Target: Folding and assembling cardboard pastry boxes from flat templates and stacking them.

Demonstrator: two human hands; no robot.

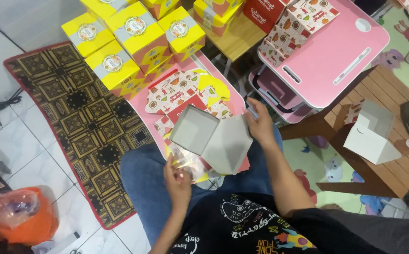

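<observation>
Right hand (pixel 261 124) pinches half-folded grey carton (pixel 211 136) at its flap; left hand (pixel 178 181) closed on clear wrapper (pixel 185 162); one-handed grip, carton could sag and unfold off the lap

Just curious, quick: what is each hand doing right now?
Left hand: closed on a clear plastic wrapper.
Right hand: holding the grey open box by its flap.

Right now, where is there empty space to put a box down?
The pink folding table is mostly bare beyond the patterned boxes at its far corner. The wooden table has free room around the white box. The patterned mat is open too. It is crowded on the lap, under the grey open box, and among the yellow boxes.
</observation>
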